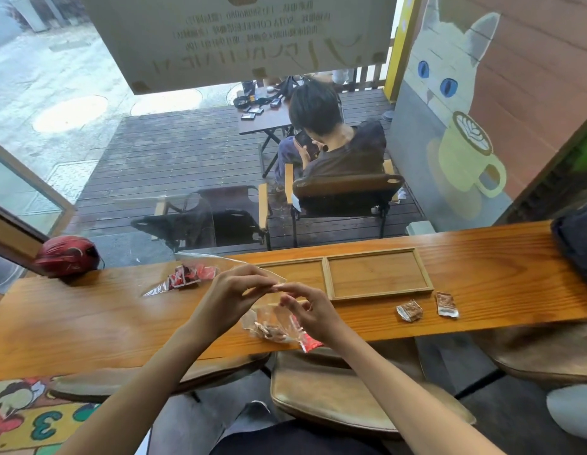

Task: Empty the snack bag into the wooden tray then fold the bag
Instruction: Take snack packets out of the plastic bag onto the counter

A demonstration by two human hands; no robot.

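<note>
Fingertips of the left hand (233, 292) and right hand (306, 310) pinch the clear snack bag's (272, 325) top edge above the counter (88, 323). Pulling the mouth apart evenly should open it; the wooden tray (428, 277) waits empty just right.

Both hands (272, 295) pinch the snack bag (272, 323) (clear) above the counter (88, 323).

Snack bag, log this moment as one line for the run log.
stage: opening bag | hands: left and right pinch snack bag top | bag: snacks inside, above counter | wooden tray: empty
</note>
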